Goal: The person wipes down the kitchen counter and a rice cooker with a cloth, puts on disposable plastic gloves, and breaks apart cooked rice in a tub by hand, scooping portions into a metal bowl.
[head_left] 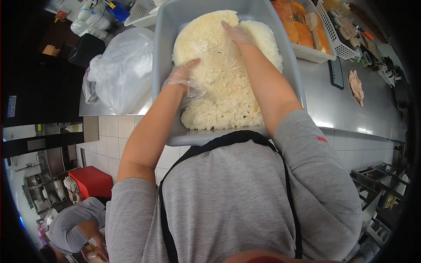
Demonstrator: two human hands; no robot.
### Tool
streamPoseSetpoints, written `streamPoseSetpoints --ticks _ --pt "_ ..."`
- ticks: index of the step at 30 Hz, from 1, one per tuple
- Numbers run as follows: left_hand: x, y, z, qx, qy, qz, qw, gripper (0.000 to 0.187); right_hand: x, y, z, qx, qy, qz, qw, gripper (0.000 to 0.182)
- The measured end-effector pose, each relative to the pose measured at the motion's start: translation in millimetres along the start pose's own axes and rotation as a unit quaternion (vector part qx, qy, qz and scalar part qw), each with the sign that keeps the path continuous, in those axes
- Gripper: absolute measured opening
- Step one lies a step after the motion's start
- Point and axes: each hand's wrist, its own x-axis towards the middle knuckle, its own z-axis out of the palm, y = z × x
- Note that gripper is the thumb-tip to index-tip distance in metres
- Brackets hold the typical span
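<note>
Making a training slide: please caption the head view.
Left hand and right hand, in clear gloves, on pale crumbly food in a gray tub.

Commercial kitchen: long stainless-steel counter (315, 96), big grey tub (159, 65) of grains at its edge, bread tray (307, 53) beside, metal racks (377, 188), white tiled floor (112, 142).

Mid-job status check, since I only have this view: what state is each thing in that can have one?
Left hand: gloved, open, on the crumbly food.
Right hand: gloved, open, on the crumbly food.
Crumbly food: loose, heaped.
Grey tub: uncovered, holding the food.
Plastic bag: bulging; closure unclear.
White container: uncovered, holding browned pieces.
Black device: lying flat; power unclear.
</note>
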Motion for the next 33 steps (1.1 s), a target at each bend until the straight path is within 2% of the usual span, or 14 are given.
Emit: streamPoseSetpoints --ticks 5,7,14,16,19,20,21,23,25,26,27,28,30,33 --pt "-2.6 3.5 1.9 -0.047 -0.015 -0.037 0.998 0.047 12.9 12.7 15.3 0.014 0.024 0.016 0.999 0.082" --pt "12.6 -3.4 -7.4 0.006 -0.027 0.027 0.999 0.046 49.8 40.3 37.1 0.112 0.013 -0.005 0.994 0.085" --pt "-3.4 -0.2 1.9 -0.039 -0.048 0.164 0.985 0.065 29.4 19.4 18.5 0.133 -0.011 0.048 0.990 0.081" --pt "-5.4 6.8 6.3 -0.002 -0.008 0.230 0.973 0.069 27.5 14.5 16.9 0.206 -0.014 0.056 0.977 0.076" --pt "-8.6 26.6 14.1 0.042 -0.004 0.272 0.961 0.077 -2.3 -16.3 -7.2 0.151 0.028 0.127 0.980 0.077" --pt "5.6 29.3 7.6 0.080 -0.025 0.335 0.939 0.073 -4.2 -19.9 -9.3 0.151 0.034 0.131 0.979 0.077" --pt "11.5 34.4 5.7 0.080 -0.027 0.329 0.940 0.073 -7.2 -20.1 -8.4 0.180 0.013 0.099 0.979 0.073" --pt "22.8 49.8 4.6 0.245 0.025 0.384 0.890 0.070 -3.2 -21.5 -8.0 0.207 -0.005 0.067 0.976 0.068" --pt "42.4 48.0 -3.2 0.253 0.016 0.396 0.883 0.068 3.8 -21.3 -10.8 0.078 -0.078 0.060 0.992 0.067" --pt "46.3 48.7 -2.1 0.360 0.107 0.360 0.854 0.075 4.0 -22.9 -16.3 0.077 -0.075 0.062 0.992 0.067" --pt "47.1 47.5 -0.6 0.459 0.195 0.317 0.807 0.082 -1.2 -31.9 -29.1 -0.021 -0.145 0.052 0.988 0.067" --pt "41.6 43.6 3.0 0.458 0.190 0.315 0.809 0.082 -7.7 -36.4 -40.0 -0.120 -0.213 0.044 0.969 0.067" --pt "29.6 44.9 15.9 0.516 0.267 0.265 0.769 0.098 -23.3 -48.7 -56.6 -0.175 -0.217 -0.009 0.960 0.066" --pt "0.3 46.0 28.7 0.577 0.215 0.209 0.759 0.110 -63.4 -79.4 -87.6 -0.279 -0.168 -0.098 0.940 0.068"
